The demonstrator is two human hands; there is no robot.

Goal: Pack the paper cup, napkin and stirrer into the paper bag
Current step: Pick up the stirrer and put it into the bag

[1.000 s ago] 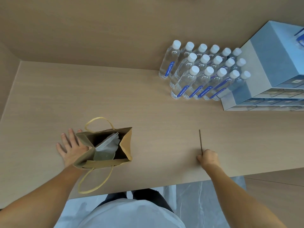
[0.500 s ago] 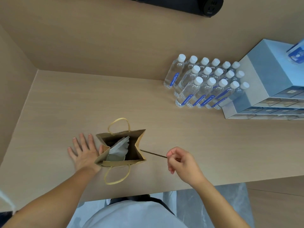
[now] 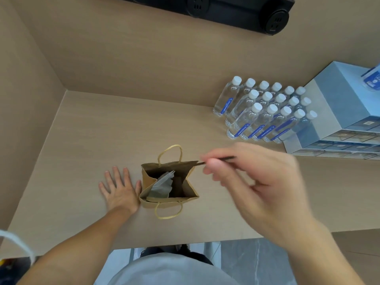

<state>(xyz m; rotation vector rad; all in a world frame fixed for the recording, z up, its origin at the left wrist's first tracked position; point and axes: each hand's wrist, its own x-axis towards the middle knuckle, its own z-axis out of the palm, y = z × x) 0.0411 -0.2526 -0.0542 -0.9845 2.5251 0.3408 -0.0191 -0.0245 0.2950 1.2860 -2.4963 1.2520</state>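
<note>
A small brown paper bag (image 3: 190,192) with twine handles stands open on the wooden counter. A grey-white napkin (image 3: 162,186) pokes up inside it; the paper cup is not visible from here. My left hand (image 3: 118,189) lies flat on the counter, fingers spread, its thumb side touching the bag's left wall. My right hand (image 3: 253,182) hovers raised and blurred to the right of the bag, pinching a thin dark stirrer (image 3: 200,163). The stirrer's free tip reaches the bag's upper right corner.
Several water bottles (image 3: 261,114) with white caps stand in rows at the back right, beside a blue-grey stack of boxes (image 3: 337,112). A black socket strip (image 3: 236,11) runs along the back wall. The counter's front edge (image 3: 185,243) is close to my body.
My right hand picked the stirrer off the counter at the right, lifted it and carried it left to the bag's rim. My left hand stayed beside the bag.
</note>
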